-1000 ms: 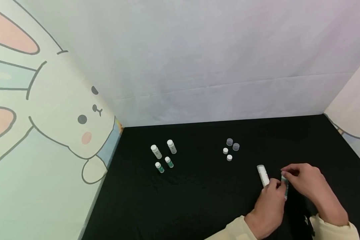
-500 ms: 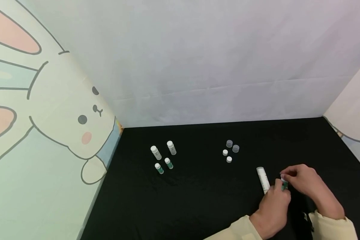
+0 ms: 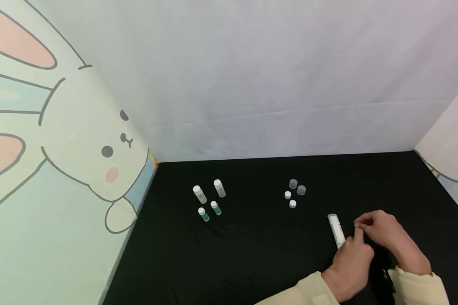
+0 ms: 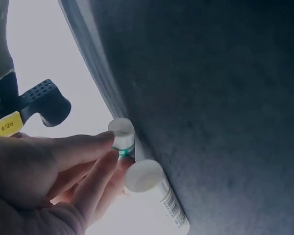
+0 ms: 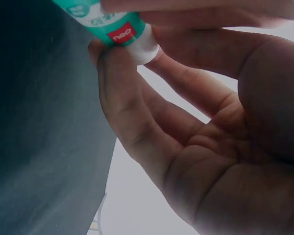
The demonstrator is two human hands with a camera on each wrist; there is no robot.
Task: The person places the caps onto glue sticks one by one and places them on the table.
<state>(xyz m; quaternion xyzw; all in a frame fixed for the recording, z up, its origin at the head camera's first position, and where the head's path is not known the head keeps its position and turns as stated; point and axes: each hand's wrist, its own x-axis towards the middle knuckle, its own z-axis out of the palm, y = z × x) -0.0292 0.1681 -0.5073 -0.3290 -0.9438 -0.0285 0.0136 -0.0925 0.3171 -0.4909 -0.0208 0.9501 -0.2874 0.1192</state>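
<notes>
A green tube (image 5: pixel 110 32) with a small red patch and a white end is held up by the left hand (image 3: pixel 350 263) and the right hand (image 3: pixel 382 231), at the right side of the black desk (image 3: pixel 252 262). Whether the desk is touched by the tube cannot be told. The tube's side is pinched by the thumb and fingers of the left hand, and its white end is pinched by the thumb and fingertips of the right hand. It is most likely held in two spots so that it is kept from slipping or spinning.

In the right wrist view, the tube is held on a slant: its long line is run from top left to bottom right, and the white end is pointed down and right, in among the right hand's fingers. In the head view it is almost all hidden by the hands, so its slant cannot be checked there.

A white tube (image 3: pixel 336 231) is placed just beside the left hand, perhaps to be kept close by. Its far end is pointed away and a little left; its near end is hidden in the head view.

Well to the left, two white sticks (image 3: pixel 200 195) and two green sticks (image 3: pixel 216 208) are stood upright, the white pair behind the green pair, as if sorted by kind. In between, two see-through caps (image 3: pixel 301 190) and two white caps (image 3: pixel 292 204) are set close together, maybe so that none gets lost.
</notes>
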